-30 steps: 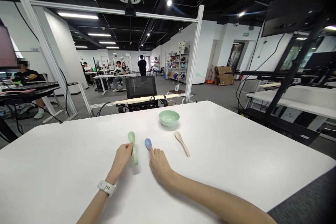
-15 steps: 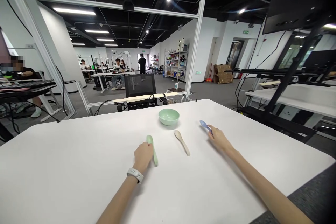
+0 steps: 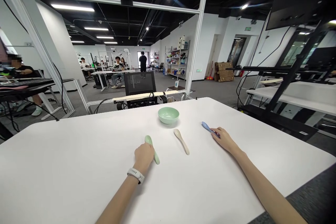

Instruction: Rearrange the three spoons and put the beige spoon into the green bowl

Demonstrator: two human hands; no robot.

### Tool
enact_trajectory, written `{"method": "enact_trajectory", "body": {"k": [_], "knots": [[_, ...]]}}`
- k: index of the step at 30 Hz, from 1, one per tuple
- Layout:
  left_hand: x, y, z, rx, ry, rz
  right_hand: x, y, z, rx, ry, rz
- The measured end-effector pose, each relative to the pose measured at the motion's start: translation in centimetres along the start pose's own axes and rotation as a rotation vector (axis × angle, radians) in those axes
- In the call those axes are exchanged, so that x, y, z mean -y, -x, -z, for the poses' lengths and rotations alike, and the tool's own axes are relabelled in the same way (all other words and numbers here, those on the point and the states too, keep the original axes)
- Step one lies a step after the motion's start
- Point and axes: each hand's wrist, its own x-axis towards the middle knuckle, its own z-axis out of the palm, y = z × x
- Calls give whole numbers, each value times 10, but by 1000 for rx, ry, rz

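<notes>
My left hand [image 3: 144, 154], with a pale watch band at the wrist, is closed on the middle of a green spoon [image 3: 156, 159]. The spoon's bowl end points away from me, and my fingers partly hide its handle. On the right, my right hand [image 3: 223, 138] pinches the handle of a blue spoon [image 3: 206, 125], which lies slanted at the table surface. A beige spoon [image 3: 181, 141] rests between the two hands, touched by neither. Behind it stands a light green bowl [image 3: 168, 116]; its inside shows nothing in it.
All of this is on a white table [image 3: 78, 168] with rounded corners. Beyond its far edge are a black office chair [image 3: 140, 83] and a metal frame [image 3: 195, 42]. To the right is a black stand [image 3: 283, 87]. Several people sit or stand farther back.
My right hand has drawn slightly right and nearer with the blue spoon, which lies at a flatter slant. The green spoon has turned a little under my left hand. The view has shifted slightly.
</notes>
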Motion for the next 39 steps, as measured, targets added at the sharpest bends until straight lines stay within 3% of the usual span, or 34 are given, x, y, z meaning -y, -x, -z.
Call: {"method": "enact_trajectory", "body": {"k": [18,39], "knots": [[2,3,0,-4,16,-3,1,-2,-1,-81,-88,3],[8,2,4,27,44,-12,-1,0,0,-87,-55,-39]]}}
